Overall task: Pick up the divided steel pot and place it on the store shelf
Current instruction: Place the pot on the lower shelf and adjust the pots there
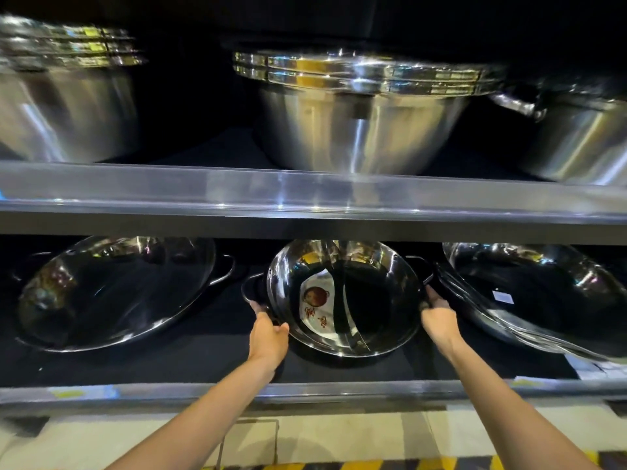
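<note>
The divided steel pot (373, 300) is shallow and round, with a curved wall down its middle, a printed label in its left half and black loop handles on both sides. It leans tilted toward me on the dark lower shelf (203, 364), in the middle. My left hand (268, 334) grips its left handle and rim. My right hand (437, 317) grips its right handle. Both forearms reach in over the shelf's front edge.
A wide steel pan (112, 293) leans on the left, and a stack of pans (543, 300) on the right, close to my right hand. The shelf above (305, 198) carries big steel bowls (359, 120) and overhangs the pot. Tiled floor lies below.
</note>
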The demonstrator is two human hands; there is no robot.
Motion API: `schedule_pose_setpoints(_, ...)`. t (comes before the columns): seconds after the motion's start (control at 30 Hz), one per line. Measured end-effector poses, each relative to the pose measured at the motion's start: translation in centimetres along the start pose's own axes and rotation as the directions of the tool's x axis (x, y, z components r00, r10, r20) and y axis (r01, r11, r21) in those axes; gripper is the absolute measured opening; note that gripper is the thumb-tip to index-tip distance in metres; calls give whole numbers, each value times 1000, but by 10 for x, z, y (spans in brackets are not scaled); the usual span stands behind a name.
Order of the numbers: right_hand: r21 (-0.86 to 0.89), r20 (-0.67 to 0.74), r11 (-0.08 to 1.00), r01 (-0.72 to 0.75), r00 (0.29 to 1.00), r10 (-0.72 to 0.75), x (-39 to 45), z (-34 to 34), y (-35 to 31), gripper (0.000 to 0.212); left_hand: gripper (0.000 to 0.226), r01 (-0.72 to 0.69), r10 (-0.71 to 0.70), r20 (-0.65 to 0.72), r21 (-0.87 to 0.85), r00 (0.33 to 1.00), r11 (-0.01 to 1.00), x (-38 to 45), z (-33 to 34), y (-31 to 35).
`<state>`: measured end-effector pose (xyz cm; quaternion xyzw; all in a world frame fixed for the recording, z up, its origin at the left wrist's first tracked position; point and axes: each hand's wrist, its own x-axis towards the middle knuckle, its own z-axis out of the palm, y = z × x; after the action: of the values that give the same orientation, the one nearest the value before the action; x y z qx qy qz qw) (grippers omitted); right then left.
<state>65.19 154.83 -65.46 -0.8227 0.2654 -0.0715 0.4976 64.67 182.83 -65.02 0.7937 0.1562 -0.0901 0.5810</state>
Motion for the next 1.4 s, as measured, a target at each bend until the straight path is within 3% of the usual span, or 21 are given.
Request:
schedule_pose_setpoints(0.23, -15, -27, 1000, -8, 1000, 7, -10, 8, 1, 49, 63, -1, 8, -87, 86, 996, 996, 14, -1, -1)
schedule_pose_setpoints(0.47, -11, 2, 1000, 21, 1000, -21, -17, 6, 2, 51, 47, 25, -20, -64, 85, 998, 996, 24, -7, -4)
schedule_pose_setpoints(0.77, 16, 0, 999, -49, 999, 49, -11, 11, -6, 49, 73, 34, -25, 52, -183, 998, 983, 53, -7, -5)
schedule_pose_setpoints(0.93, 38, 2, 996, -85, 996, 85, -10, 18, -9, 47, 67, 40, -27, 52, -262, 998, 964, 67, -11, -8)
schedule_pose_setpoints(1.17, 43, 1, 996, -76, 997, 76, -10, 22, -10, 50, 80, 36, -23, 60, -229, 998, 973, 74, -13, -15)
schedule_pose_setpoints(1.4, 22, 26, 999, -46, 999, 46, -6, 23, -6, 56, 75, 35, -23, 52, -248, 998, 968, 64, -12, -5)
